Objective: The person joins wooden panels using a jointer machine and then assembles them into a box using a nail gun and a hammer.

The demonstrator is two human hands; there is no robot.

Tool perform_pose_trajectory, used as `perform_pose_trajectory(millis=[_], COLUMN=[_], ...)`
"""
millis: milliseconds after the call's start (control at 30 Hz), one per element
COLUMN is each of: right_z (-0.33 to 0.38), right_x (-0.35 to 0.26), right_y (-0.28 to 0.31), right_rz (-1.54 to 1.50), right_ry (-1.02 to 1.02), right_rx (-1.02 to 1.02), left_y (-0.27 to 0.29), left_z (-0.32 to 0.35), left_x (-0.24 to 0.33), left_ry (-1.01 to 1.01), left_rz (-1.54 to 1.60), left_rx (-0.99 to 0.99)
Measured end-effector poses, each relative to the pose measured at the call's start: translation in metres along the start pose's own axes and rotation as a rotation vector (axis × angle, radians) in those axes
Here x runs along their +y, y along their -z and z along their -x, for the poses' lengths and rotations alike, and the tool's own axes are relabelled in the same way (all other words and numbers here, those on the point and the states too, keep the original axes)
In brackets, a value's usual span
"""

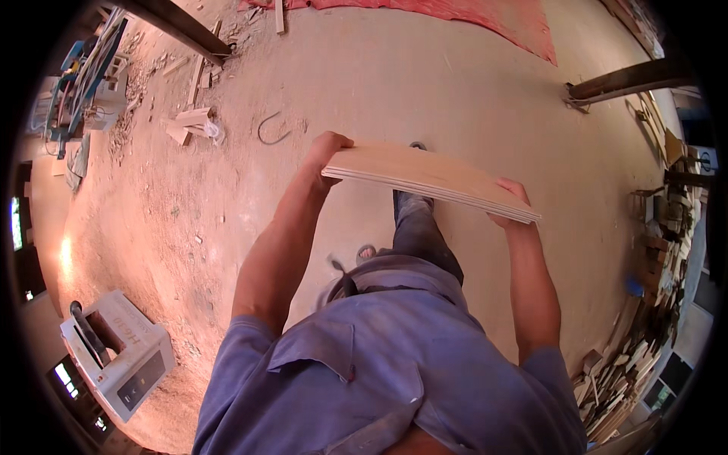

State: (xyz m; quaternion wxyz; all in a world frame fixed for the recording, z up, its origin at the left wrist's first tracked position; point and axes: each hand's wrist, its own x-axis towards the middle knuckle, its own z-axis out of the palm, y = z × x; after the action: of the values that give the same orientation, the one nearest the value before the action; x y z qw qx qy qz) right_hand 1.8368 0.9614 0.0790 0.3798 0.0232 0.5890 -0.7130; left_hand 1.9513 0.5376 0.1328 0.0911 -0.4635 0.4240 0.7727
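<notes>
A short stack of thin, light-brown wooden boards is held level out in front of me, its layered edges facing my body. My left hand is closed round the stack's left end. At the right end my right hand grips it, fingers partly hidden by the boards. Both arms reach forward and the boards hang above the floor, touching nothing else. Beneath them one of my legs shows, with a sandalled foot behind it.
A grey-white machine stands at the lower left. Wood scraps and sawdust litter the left floor, near a curved hook-like strip. Posts rise at upper left and right. A red sheet lies far ahead; piled offcuts line the right.
</notes>
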Motion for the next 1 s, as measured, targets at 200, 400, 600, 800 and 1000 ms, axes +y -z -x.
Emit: perform_pose_trajectory(millis=[200, 400, 600, 800, 1000], right_z=[-0.228, -0.420, -0.598, -0.735, -0.856], right_x=[-0.109, -0.278, -0.366, -0.470, -0.583], right_y=[0.010, -0.026, -0.006, 0.018, 0.009], right_rz=[-0.313, -0.319, -0.301, -0.283, -0.324], right_ry=[-0.427, -0.507, -0.593, -0.290, -0.029], right_rx=[-0.258, -0.069, -0.050, -0.057, -0.007], left_y=[-0.003, -0.096, -0.152, -0.228, -0.331], left_z=[-0.147, -0.237, -0.381, -0.515, -0.621], left_x=[0.128, 0.307, 0.415, 0.561, 0.755], left_ry=[-0.069, 0.038, 0.185, -0.112, -0.383], left_rz=[-0.139, 0.093, 0.281, 0.148, 0.177], left_rx=[-0.043, 0.123, 0.157, 0.013, -0.245])
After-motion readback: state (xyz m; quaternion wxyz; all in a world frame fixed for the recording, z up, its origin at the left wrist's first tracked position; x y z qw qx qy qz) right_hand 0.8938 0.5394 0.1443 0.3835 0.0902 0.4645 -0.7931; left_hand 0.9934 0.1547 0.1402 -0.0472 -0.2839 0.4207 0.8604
